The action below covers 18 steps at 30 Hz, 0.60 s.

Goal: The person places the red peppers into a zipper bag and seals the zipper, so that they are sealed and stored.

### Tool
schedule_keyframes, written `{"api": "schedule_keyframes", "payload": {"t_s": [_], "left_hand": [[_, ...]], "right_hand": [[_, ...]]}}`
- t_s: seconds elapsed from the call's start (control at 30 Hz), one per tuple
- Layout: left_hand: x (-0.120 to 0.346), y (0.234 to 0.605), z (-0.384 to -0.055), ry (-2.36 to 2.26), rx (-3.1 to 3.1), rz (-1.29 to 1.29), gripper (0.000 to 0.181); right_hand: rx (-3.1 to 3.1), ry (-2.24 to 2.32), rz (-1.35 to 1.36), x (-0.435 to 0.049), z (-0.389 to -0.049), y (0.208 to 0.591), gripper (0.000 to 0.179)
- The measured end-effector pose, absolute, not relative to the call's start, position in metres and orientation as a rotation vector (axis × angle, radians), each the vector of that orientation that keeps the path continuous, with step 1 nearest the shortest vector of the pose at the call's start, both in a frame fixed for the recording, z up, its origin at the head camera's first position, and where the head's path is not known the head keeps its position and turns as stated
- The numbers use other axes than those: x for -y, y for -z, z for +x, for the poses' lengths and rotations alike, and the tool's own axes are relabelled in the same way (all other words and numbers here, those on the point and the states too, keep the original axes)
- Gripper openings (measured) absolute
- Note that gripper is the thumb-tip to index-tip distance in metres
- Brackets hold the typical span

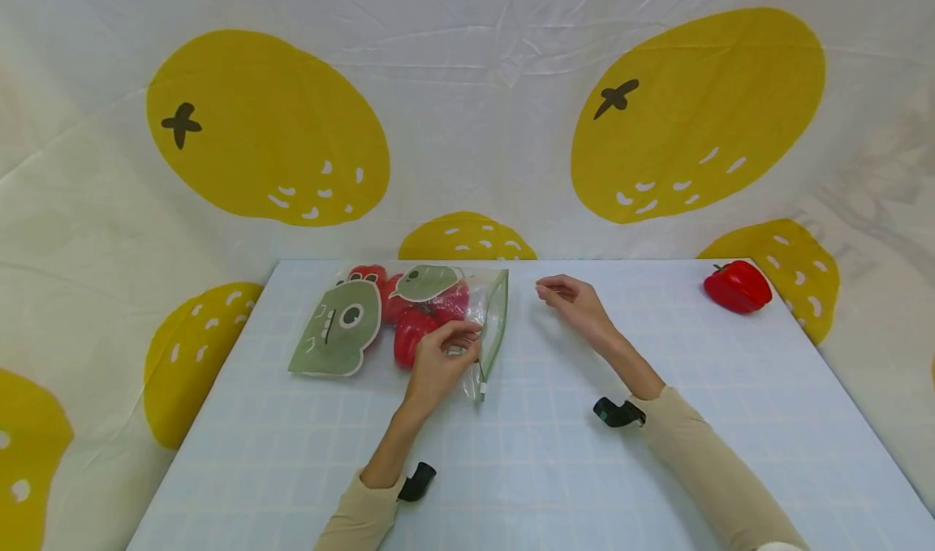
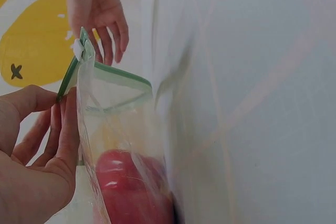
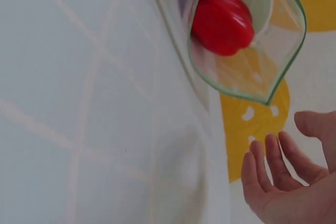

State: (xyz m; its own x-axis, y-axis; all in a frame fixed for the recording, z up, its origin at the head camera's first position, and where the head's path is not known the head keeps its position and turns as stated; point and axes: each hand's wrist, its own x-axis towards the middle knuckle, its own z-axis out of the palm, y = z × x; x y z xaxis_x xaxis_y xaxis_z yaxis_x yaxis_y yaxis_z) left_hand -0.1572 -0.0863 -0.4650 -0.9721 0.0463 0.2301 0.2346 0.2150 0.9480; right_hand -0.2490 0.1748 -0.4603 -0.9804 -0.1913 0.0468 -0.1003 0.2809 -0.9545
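Observation:
A clear zip bag [image 1: 336, 332] with green cartoon-creature prints lies at the back left of the table. Several red bell peppers [image 1: 411, 337] are inside it, and its green-edged mouth faces right. My left hand [image 1: 437, 366] pinches the near side of that mouth between thumb and fingers, and in the left wrist view the green edge [image 2: 123, 75] is spread apart. A white slider [image 2: 78, 50] sits at one corner. Just right of the mouth is my right hand [image 1: 580, 309], holding nothing, its fingers [image 3: 278, 161] loosely bent and apart from the bag.
Another red bell pepper [image 1: 736, 287] lies alone at the table's back right corner. A pale checked cloth covers the table [image 1: 526, 470]. Behind it hangs a white sheet [image 1: 482, 145] with yellow fruit prints, close to the back edge.

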Motion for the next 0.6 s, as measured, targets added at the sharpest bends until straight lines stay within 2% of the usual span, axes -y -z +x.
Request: {"api": "schedule_keyframes", "payload": {"t_s": [0.6], "left_hand": [[0.087,0.465,-0.157,1.878,2.322,-0.262,0.023]], "right_hand": [[-2.790,1.778,-0.172,-0.220,-0.250,0.457,0.036]]}}
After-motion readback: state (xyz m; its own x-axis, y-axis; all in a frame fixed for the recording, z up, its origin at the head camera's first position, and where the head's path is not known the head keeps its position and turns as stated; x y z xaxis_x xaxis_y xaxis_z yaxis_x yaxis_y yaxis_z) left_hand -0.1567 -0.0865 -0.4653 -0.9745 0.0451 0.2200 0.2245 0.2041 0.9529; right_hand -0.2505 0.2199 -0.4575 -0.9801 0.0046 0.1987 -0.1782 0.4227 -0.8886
